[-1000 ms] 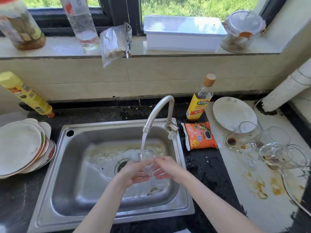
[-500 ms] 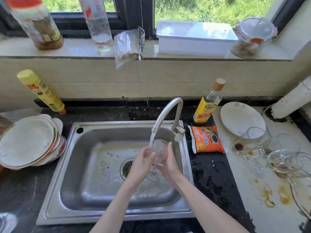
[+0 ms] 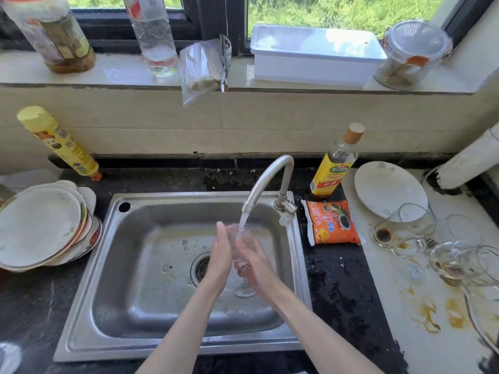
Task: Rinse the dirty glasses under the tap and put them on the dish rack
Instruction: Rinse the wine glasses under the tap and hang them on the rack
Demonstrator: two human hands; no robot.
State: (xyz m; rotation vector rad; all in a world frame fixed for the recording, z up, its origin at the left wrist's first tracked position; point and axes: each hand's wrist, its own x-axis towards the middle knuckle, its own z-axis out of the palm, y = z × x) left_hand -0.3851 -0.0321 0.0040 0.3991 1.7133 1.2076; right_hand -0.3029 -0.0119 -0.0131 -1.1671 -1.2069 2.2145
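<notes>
Head view: bowl of the stemmed glass [image 3: 241, 248] mostly hidden between the two hands and blurred by running water, only stem and round foot plainly visible below the palms; dish rack nowhere to be made out. Left hand [image 3: 221, 255] flat against the glass's left side with fingers straight and together, right hand [image 3: 255, 261] pressed on the other side, its finger curl impossible to tell. Held upright over the sink [image 3: 151, 211] directly under the tap [image 3: 266, 179], clear glass, water streaming into it, more stained glasses [image 3: 459, 259] lying on the counter at right.
</notes>
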